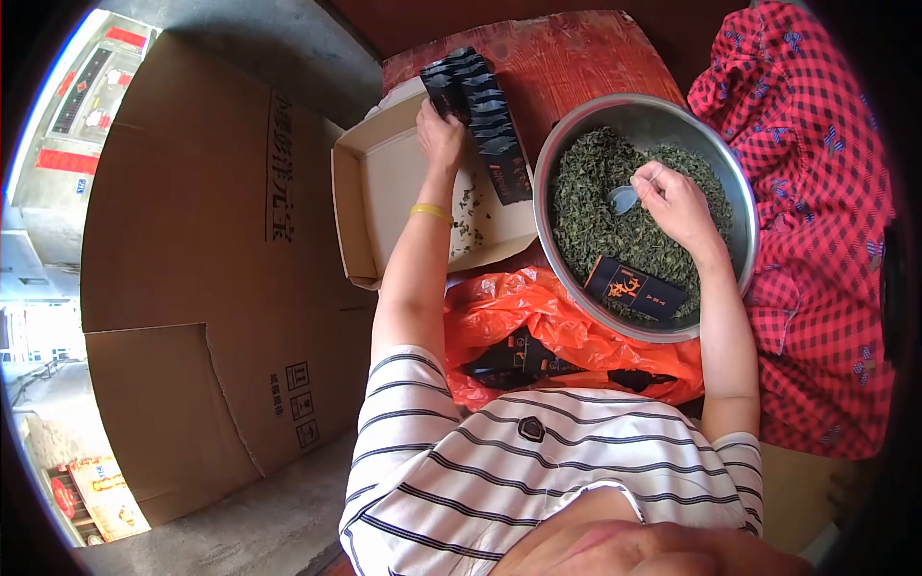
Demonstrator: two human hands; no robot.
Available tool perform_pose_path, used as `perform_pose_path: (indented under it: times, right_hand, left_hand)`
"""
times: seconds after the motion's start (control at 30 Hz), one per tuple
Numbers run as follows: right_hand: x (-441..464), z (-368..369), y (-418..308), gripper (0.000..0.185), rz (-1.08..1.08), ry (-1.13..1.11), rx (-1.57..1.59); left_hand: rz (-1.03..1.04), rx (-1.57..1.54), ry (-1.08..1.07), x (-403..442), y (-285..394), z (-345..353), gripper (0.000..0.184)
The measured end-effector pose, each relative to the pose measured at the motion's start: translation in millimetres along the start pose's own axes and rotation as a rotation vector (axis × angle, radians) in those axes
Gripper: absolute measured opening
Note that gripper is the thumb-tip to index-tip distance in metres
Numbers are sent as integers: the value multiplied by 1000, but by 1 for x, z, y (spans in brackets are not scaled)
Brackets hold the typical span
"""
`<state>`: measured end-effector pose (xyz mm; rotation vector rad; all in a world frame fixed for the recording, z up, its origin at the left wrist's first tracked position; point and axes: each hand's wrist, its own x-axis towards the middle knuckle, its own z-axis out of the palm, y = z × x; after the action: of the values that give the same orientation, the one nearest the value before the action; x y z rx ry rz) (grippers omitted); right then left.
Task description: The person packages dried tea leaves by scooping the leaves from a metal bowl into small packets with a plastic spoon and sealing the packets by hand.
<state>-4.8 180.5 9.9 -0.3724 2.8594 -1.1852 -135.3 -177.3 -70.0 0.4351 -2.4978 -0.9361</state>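
My left hand (441,137), fingers closed, grips a black pouch at the far end of a row of black pouches (492,120). The row stands in a shallow cardboard tray (357,219) with some loose leaf bits on its bottom. Over a large metal basin (545,216) of dried green tea leaves (586,182), my right hand (677,204) is closed around a small translucent scoop (623,199). The scoop's bowl rests at the leaves; its handle is hidden in my fingers. One black pouch with orange print (634,288) lies on the leaves at the basin's near side.
An orange plastic bag (576,331) with black pouches inside lies between me and the basin. A large cardboard box (202,230) stands to the left. Red checked cloth (807,192) drapes at the right. Beneath the tray and basin is a red wooden table (567,58).
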Motion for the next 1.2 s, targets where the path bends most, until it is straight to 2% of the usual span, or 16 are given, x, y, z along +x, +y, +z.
perform_pose_path:
  times: [0.2,0.3,0.33,0.37,0.43,0.5,0.6,0.67,0.7,0.73,0.83,0.97,1.0,1.03,1.1,1.2]
  right_hand:
    - [1,2,-1,27,-9,41,-19]
    - [2,0,-5,29,7,34,62]
    - [4,1,-1,30,-11,54,72]
    - [5,3,1,31,-1,82,117]
    - [6,3,4,32,12,88,96]
    - [7,2,6,33,-13,70,51]
    - [10,9,15,34,-59,105,36]
    - [9,8,16,32,-50,82,95]
    - [8,6,17,33,-25,72,123]
    - [11,5,16,34,-16,55,149]
    - [18,14,31,31,-98,104,144]
    - [17,7,22,31,-95,36,187]
    - [18,8,22,32,-102,38,190]
    - [19,9,23,33,-102,45,190]
    - [22,10,25,34,-108,42,191]
    - [22,8,30,33,-96,25,237]
  left_hand:
    - [4,-80,66,12,-25,-6,57]
    - [101,-214,79,4,8,-43,55]
    - [220,-337,125,0,15,-47,53]
    - [226,-411,111,-23,53,-69,43]
    - [366,-609,-171,-64,99,-90,30]
    - [368,-577,-589,-125,145,-108,20]
    - [959,-250,-736,-196,172,-99,26]
    - [1133,-40,-682,-229,173,-86,32]
    - [1154,12,-659,-239,172,-80,34]
    - [1166,71,-623,-245,172,-75,36]
    - [1220,176,-505,-251,168,-65,14]
    - [1218,77,-429,-250,162,-63,8]
    - [1139,-7,-507,-250,161,-66,6]
    - [1132,5,-475,-245,160,-68,6]
    - [910,-224,-688,-241,162,-71,7]
    - [707,-327,-672,-223,160,-68,9]
